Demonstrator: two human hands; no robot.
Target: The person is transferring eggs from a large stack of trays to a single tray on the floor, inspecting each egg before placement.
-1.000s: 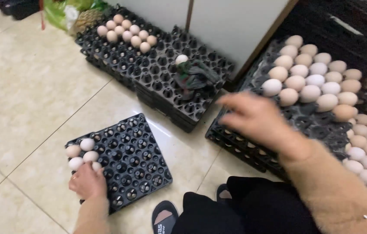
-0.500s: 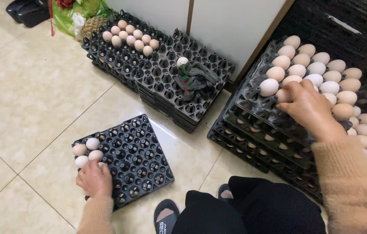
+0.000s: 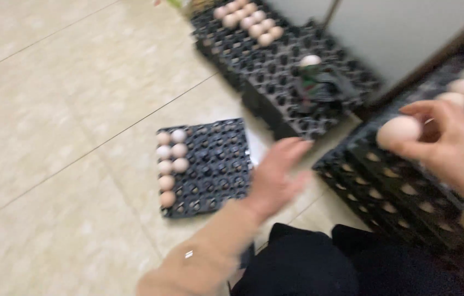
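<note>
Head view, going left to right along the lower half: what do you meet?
Small black tray with eggs → left hand → stack of black trays → egg held in the right hand.

Beige glossy tiled floor (image 3: 51, 109), thin dark grout lines running diagonally. Pale grey wall panels (image 3: 402, 27) at top right, split by a dark vertical seam. Even indoor light, soft reflections on tiles. Whole view motion-blurred.

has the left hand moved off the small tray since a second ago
Yes. The left hand has lifted off the small tray's near edge and now hangs open past its right side, toward the tray stack.
</note>
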